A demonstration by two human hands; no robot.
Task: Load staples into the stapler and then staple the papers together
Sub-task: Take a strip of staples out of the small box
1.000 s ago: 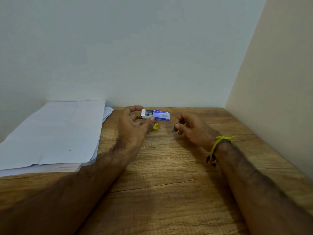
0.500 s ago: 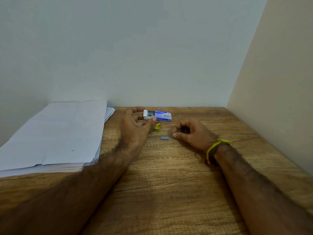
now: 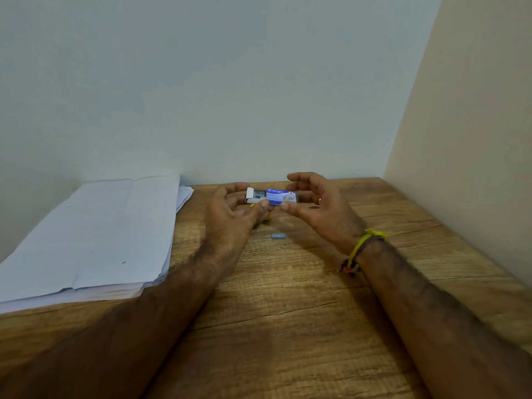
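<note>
A small blue and white staple box [image 3: 273, 195] is held above the wooden table, its white inner tray slid out to the left with grey staples showing. My left hand [image 3: 234, 211] grips the box's left part between thumb and fingers. My right hand [image 3: 315, 204] reaches its right end, thumb touching the lower edge and fingers arched over the top. A short strip of staples [image 3: 278, 235] lies on the table below the hands. Something yellow [image 3: 268, 216], mostly hidden by my left hand, lies on the table; I cannot tell if it is the stapler. A stack of white papers [image 3: 95, 237] lies at the left.
The wooden table [image 3: 288, 312] sits in a corner, with a pale wall behind and a beige wall at the right. The paper stack covers the table's left part and overhangs its left side.
My right hand set the staple strip down on the table, then rose to the right end of the box. My left hand kept hold of the box.
</note>
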